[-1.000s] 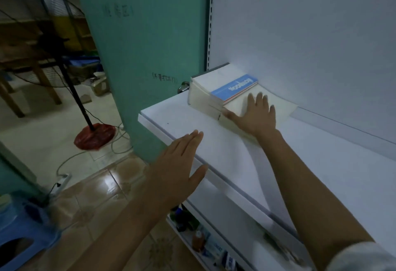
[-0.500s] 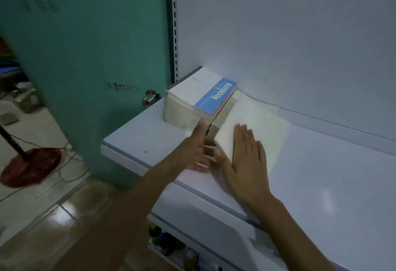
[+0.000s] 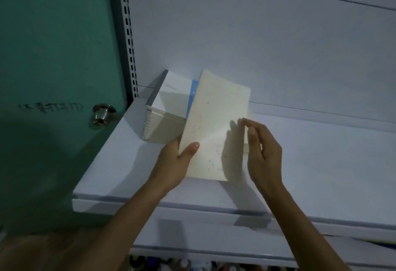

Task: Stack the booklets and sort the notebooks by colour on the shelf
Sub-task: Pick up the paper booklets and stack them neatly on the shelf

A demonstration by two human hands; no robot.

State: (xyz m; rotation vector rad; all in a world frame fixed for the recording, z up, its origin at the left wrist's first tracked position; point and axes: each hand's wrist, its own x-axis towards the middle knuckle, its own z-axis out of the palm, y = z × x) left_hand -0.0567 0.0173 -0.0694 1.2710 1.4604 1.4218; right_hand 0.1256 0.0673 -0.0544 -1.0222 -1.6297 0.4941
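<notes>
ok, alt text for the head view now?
A left hand grips the lower left edge of a cream booklet, raised off a white shelf, while the right hand touches its right edge with straight fingers. Behind it a stack of booklets sits at the shelf's left end, next to a green door with a metal knob.

Your booklet (image 3: 216, 129) is cream, flecked with small dark specks. The notebook stack (image 3: 171, 99) shows a white top cover, a blue strip, cream page edges and blue-and-white striped spines. The shelf (image 3: 120, 163) is white. The door (image 3: 53, 56) is teal with dark scrawl, its knob (image 3: 104, 113) silver.
</notes>
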